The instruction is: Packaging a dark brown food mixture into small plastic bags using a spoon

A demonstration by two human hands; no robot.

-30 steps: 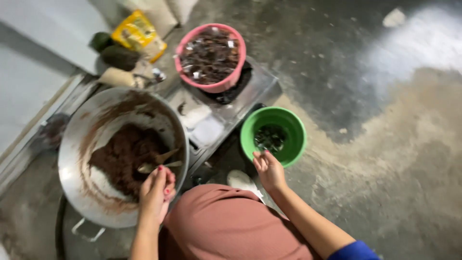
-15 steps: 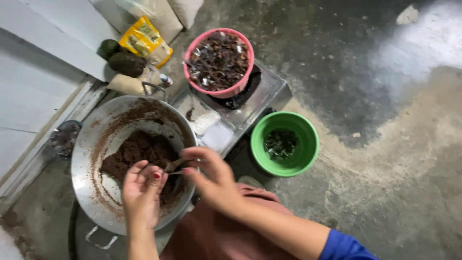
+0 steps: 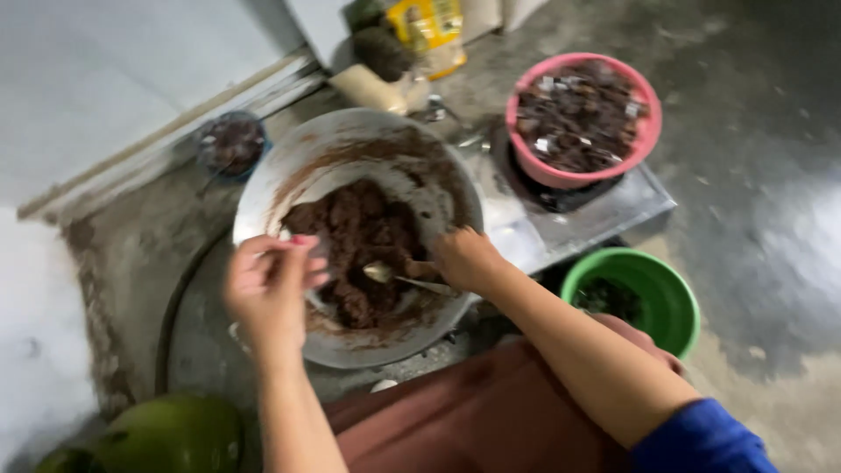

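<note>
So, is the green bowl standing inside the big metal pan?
No, the green bowl stands apart on the floor to the right of the metal pan, which holds only a brown paste and a spoon.

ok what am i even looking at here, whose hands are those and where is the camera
No machine here: a person is working with two bare hands, and the camera sits on their head, looking down. That is why the arms come in from the bottom of the picture.

The big metal pan holds a brown, pasty mass. The right hand holds a spoon that lies in that mass. The left hand hovers over the pan's near edge with fingers curled; whether it holds anything is too blurred to tell.

Around it: a pink bowl of dark bits stands on a small stove, a green bowl sits on the floor to the right, and a yellow packet lies at the top.
</note>
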